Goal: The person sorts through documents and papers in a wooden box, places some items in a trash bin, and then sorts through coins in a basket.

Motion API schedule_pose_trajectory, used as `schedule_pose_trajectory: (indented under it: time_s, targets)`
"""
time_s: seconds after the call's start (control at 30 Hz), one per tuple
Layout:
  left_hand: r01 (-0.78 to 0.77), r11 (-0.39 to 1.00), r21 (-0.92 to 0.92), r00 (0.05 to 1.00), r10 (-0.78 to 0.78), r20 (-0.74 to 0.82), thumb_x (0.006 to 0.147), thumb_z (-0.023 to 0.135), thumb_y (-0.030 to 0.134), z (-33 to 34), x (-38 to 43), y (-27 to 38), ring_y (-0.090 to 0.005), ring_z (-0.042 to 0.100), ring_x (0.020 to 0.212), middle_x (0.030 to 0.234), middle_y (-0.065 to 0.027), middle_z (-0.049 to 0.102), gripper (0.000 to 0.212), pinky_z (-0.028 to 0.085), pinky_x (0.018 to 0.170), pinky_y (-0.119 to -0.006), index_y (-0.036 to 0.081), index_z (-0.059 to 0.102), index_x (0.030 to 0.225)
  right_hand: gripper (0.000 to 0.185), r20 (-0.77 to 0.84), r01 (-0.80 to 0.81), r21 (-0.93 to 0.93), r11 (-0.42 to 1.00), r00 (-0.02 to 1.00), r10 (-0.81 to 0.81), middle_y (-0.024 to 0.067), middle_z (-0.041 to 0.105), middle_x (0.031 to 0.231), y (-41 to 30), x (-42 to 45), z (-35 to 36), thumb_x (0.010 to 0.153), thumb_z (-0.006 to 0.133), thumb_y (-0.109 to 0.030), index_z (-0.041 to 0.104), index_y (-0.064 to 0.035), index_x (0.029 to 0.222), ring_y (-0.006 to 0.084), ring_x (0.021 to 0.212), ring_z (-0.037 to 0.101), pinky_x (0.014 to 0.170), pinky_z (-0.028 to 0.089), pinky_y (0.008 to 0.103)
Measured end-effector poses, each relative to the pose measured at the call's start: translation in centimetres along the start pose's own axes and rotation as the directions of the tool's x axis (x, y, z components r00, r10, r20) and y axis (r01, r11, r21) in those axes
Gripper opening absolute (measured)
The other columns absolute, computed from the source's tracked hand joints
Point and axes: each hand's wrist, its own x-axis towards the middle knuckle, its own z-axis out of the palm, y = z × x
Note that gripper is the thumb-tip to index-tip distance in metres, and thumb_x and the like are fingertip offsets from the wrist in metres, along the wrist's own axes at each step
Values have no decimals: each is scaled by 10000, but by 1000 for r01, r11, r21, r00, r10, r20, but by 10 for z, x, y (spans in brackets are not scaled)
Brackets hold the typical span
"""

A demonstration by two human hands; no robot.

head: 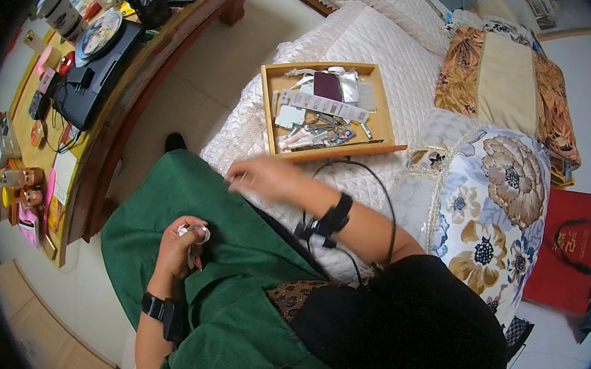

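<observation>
Above the lap of a green apron (pixel 212 203), my left hand (pixel 176 246) is closed around a small crumpled item (pixel 192 230), partly clear plastic and partly white with a red end. The fingers hide most of it. My right hand (pixel 265 179) is blurred, held over the apron's right edge close to the drawer's near left corner. Something thin and pale may be at its fingertips; I cannot tell. A wooden drawer (pixel 271 117) rests on the quilted seat cover. In it lie a dark maroon booklet (pixel 326 86), a long printed strip (pixel 324 105), a white card-like piece (pixel 290 116) and several small metal items (pixel 322 128).
A black cable (pixel 388 197) loops beside my right forearm on the white quilted cover (pixel 401 67). Floral cushions (pixel 491 219) and a red bag (pixel 574 253) are to the right. The wooden desk (pixel 94 145) at left carries a black laptop (pixel 98 75) and jars (pixel 31 178).
</observation>
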Motion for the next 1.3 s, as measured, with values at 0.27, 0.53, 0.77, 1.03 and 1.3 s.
schedule_pose_trajectory:
  time_s: [0.27,0.53,0.77,1.03,1.3]
  targets:
    - [8,985,-173,1000,-8,-3,754,504,22,-10,5,-15,-138,565,621,769,-89,600,176,424,472,-229,13,559,921,253,-15,-293,-592,751,935,353,155,620,963,117,-1,-76,729,574,-82,623,-72,977,334,920,582,780,460,400]
    - [27,984,-177,998,-18,52,732,485,10,-22,9,-23,-163,595,671,799,-97,610,205,444,475,-235,11,551,926,261,95,-418,-650,634,783,614,209,624,837,117,8,-88,693,588,-152,620,-22,917,359,808,599,706,462,402]
    - [11,966,-259,999,2,51,725,421,21,-16,5,-17,-197,613,780,956,-146,603,290,483,499,-247,-3,515,999,352,-213,-384,-361,850,921,326,214,631,875,98,-17,-96,731,650,-258,608,32,927,328,791,621,713,489,373]
    - [-50,959,-280,996,68,56,711,429,1,29,3,15,-187,607,736,1002,-153,606,561,486,547,-230,-35,429,1270,148,175,-158,424,892,980,90,57,620,733,-5,-8,42,854,583,-134,577,2,914,117,669,592,625,475,252]
    - [-23,980,-199,998,34,49,682,448,-13,25,1,13,-124,520,579,843,-64,583,570,445,534,-221,-20,463,1252,140,-172,261,0,965,951,-257,142,536,808,-17,-6,91,749,598,-88,586,-35,879,338,754,561,669,470,401]
